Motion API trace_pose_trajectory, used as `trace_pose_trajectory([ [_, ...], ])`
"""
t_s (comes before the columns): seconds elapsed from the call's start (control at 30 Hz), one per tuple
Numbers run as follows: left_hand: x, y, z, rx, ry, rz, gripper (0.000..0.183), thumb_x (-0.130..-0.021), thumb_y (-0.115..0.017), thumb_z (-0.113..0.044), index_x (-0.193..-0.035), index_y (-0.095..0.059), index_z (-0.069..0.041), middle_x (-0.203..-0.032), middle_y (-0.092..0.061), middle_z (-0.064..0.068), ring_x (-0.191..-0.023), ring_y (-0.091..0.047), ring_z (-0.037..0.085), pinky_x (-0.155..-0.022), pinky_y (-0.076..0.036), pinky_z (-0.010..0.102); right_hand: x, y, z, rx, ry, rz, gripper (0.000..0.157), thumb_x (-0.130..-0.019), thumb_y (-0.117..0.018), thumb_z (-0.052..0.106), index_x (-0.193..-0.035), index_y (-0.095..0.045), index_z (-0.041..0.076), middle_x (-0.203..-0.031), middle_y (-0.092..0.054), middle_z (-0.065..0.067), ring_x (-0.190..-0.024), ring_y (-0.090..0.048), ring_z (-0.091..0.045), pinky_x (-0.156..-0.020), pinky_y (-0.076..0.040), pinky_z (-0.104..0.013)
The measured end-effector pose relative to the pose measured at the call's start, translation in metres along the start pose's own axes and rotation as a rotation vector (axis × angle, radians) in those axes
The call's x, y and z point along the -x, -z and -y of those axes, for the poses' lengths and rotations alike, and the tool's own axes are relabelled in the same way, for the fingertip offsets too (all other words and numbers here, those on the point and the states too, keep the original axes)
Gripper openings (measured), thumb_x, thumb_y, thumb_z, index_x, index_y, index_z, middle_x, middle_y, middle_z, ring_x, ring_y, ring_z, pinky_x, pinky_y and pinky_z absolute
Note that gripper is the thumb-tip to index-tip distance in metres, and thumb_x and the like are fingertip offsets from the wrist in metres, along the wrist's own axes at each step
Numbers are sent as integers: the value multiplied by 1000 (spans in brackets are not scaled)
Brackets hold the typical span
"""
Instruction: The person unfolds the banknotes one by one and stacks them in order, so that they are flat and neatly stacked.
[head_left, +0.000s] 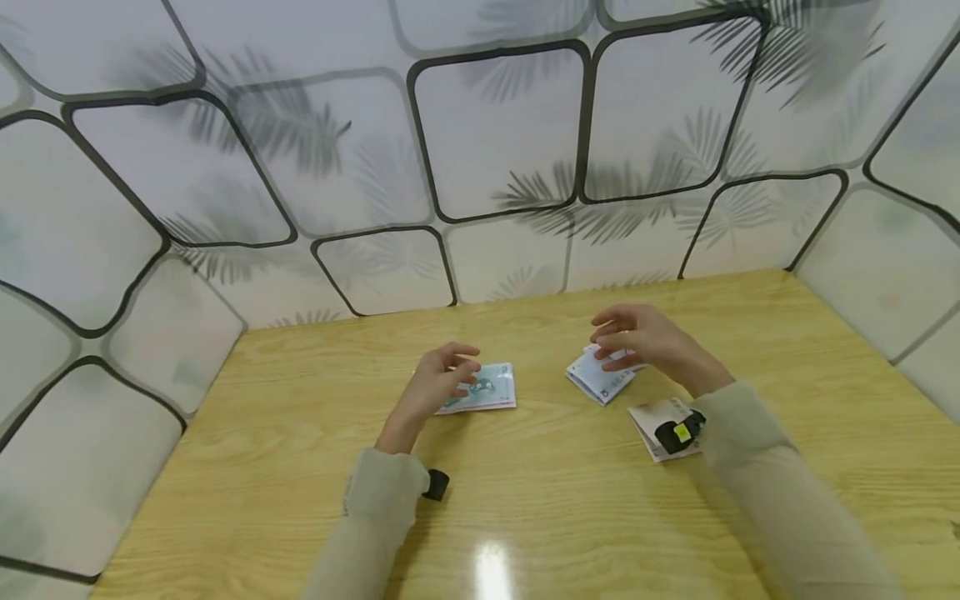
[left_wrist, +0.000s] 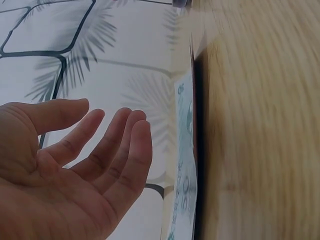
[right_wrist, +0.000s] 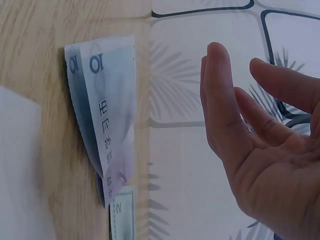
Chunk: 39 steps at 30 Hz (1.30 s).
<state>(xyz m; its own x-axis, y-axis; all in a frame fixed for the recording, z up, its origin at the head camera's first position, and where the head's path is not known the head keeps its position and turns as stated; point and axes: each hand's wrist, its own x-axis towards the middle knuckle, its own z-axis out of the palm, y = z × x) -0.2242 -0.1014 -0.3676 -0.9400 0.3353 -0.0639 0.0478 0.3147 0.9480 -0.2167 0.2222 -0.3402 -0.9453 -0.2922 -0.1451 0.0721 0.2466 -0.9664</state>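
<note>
While the left hand (head_left: 429, 385) and right hand (head_left: 651, 343) hover empty, loosely curved, a rectangular pale-green paper banknote (head_left: 497, 386) lies crosswise below the left, a folded pale-blue paper banknote (head_left: 598, 381) below the right.

From here I see the green banknote (head_left: 497, 386) partly hidden by the left hand (head_left: 437, 383), the blue banknote (head_left: 603, 385) by the right hand (head_left: 651, 342), the brown banknote (head_left: 646, 418) by a camera (head_left: 677, 433).

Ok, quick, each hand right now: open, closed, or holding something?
Left hand: open, holding nothing, just above the greenish banknote.
Right hand: open, holding nothing, just above the bluish folded banknote.
</note>
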Motion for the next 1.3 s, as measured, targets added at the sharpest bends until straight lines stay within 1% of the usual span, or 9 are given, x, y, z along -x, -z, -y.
trace_pose_trajectory([
  [0.13, -4, -7, -1, 9, -2, 10, 33, -105, -52, -6, -134, -56, 9, -116, -65, 25, -101, -66, 40, -79, -60, 39, 5, 6, -1, 5, 15, -1, 47, -102, -54, -2, -142, -36, -17, -130, -50, -35, -96, -67, -21, -82, -60, -37],
  [0.27, -5, -13, -3, 12, -1, 30, 32, -105, -51, -4, -134, -55, 10, -117, -64, 27, -102, -65, 42, -80, -60, 39, 10, 11, -2, 21, 26, -3, 47, -102, -55, -2, -141, -36, -18, -129, -51, -34, -99, -67, -25, -82, -60, -37],
  [0.33, -5, -16, -5, 20, 5, 38, 33, -105, -51, -4, -134, -55, 9, -117, -64, 27, -102, -65, 42, -80, -59, 39, 13, 13, -3, 24, 28, -5, 48, -101, -56, -1, -141, -36, -18, -129, -51, -34, -100, -67, -25, -82, -60, -37],
  [0.5, -9, -25, -11, 33, -16, 63, 33, -104, -52, -5, -134, -56, 9, -116, -65, 25, -101, -65, 39, -78, -59, 35, 20, 21, -8, 26, 16, -17, 50, -101, -56, -1, -143, -33, -17, -130, -50, -33, -97, -66, -21, -82, -60, -38],
  [0.7, -13, -36, -17, 13, -40, 95, 32, -104, -52, -5, -133, -57, 8, -117, -64, 27, -101, -65, 38, -77, -59, 34, 27, 27, -11, 24, -14, -41, 46, -102, -55, -2, -140, -36, -18, -128, -52, -33, -94, -66, -18, -83, -60, -39],
  [0.87, -14, -44, -19, 19, -42, 118, 32, -104, -52, -6, -133, -57, 7, -118, -64, 28, -104, -64, 42, -78, -59, 37, 31, 31, -16, 32, -7, -36, 46, -102, -54, -1, -141, -35, -19, -127, -53, -33, -95, -68, -21, -82, -60, -40],
  [0.97, -16, -49, -21, 19, -49, 139, 32, -105, -54, -8, -134, -58, 6, -118, -64, 26, -106, -63, 42, -81, -59, 40, 35, 35, -19, 43, -8, -39, 46, -103, -52, -2, -141, -34, -20, -129, -51, -36, -98, -68, -24, -82, -60, -40],
  [1.13, -18, -57, -23, 17, -61, 161, 32, -105, -55, -9, -134, -58, 5, -118, -64, 24, -106, -63, 43, -85, -58, 45, 39, 38, -22, 45, -12, -45, 48, -102, -53, -2, -142, -33, -19, -127, -51, -35, -99, -68, -27, -83, -60, -40],
  [1.3, -19, -65, -29, 28, -79, 188, 32, -105, -54, -8, -134, -58, 6, -120, -63, 27, -107, -62, 44, -85, -58, 46, 44, 41, -26, 46, -15, -46, 48, -103, -54, -1, -142, -33, -19, -124, -54, -30, -95, -68, -20, -82, -60, -41],
])
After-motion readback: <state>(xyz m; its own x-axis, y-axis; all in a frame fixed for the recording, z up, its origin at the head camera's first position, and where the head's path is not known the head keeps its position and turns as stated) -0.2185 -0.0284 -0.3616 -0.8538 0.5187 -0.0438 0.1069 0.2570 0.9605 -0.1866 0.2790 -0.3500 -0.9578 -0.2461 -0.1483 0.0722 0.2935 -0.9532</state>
